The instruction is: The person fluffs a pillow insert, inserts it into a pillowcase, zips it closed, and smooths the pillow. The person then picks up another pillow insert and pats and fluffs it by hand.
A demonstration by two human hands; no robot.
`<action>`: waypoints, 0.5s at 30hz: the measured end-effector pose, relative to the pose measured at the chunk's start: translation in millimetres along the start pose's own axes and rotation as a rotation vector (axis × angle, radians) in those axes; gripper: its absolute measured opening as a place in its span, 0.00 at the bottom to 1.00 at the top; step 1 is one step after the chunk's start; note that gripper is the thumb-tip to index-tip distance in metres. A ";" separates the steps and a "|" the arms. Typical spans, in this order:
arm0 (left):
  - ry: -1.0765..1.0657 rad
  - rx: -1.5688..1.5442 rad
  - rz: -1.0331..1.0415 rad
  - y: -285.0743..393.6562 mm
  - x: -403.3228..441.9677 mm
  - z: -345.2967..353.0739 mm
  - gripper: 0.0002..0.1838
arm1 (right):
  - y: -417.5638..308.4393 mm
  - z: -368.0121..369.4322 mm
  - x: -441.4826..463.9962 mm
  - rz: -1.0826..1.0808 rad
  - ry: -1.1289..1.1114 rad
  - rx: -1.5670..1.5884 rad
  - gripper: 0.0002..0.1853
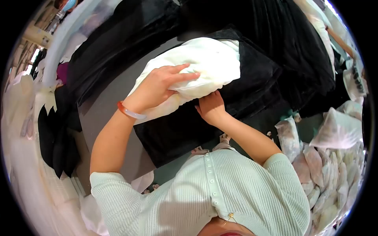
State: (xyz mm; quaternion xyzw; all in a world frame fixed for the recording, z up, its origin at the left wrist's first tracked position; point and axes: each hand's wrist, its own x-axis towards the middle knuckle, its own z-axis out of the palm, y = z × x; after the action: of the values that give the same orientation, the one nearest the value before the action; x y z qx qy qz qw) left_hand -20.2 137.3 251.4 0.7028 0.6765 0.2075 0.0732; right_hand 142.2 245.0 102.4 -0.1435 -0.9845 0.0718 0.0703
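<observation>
A bundle of white fabric (204, 63) lies over black fabric (258, 74) in front of me. My left hand (167, 80), with a red and white bangle at its wrist, rests on top of the white bundle with its fingers apart. At the bundle's near lower edge is my right hand (212, 107). Its fingertips go out of sight under the white fabric, and its thumb rests against the black fabric. Whether those fingers grip anything cannot be seen.
A grey work surface (106, 106) shows at the left beneath black cloth. More black fabric (303, 51) is heaped at the back right. Filled clear plastic bags (336, 129) are piled at the right. Dark pieces (59, 137) hang at the left. A masked person (69, 4) is far back left.
</observation>
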 end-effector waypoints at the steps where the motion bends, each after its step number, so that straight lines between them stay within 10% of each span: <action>1: -0.003 0.039 0.060 -0.2 0.0 4.4 0.33 | -4.6 5.1 0.7 0.012 -0.004 -0.005 0.28; 8: -0.189 0.187 0.216 -1.9 39.6 48.7 0.27 | -37.3 -54.8 -29.0 -0.207 0.090 0.219 0.16; 13: -0.257 0.364 0.381 -28.4 49.5 206.9 0.11 | -39.0 -99.6 -35.1 -0.359 0.193 0.411 0.12; 15: -0.565 0.306 0.265 -0.4 54.8 211.8 0.12 | -31.5 -153.4 -35.3 -0.377 0.331 0.472 0.12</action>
State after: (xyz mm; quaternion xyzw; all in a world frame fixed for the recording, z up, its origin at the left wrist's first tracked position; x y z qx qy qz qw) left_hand 62.2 228.7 70.5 0.8169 0.5559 -0.0915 0.1237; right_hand 191.6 223.4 253.6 0.0513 -0.9252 0.2591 0.2724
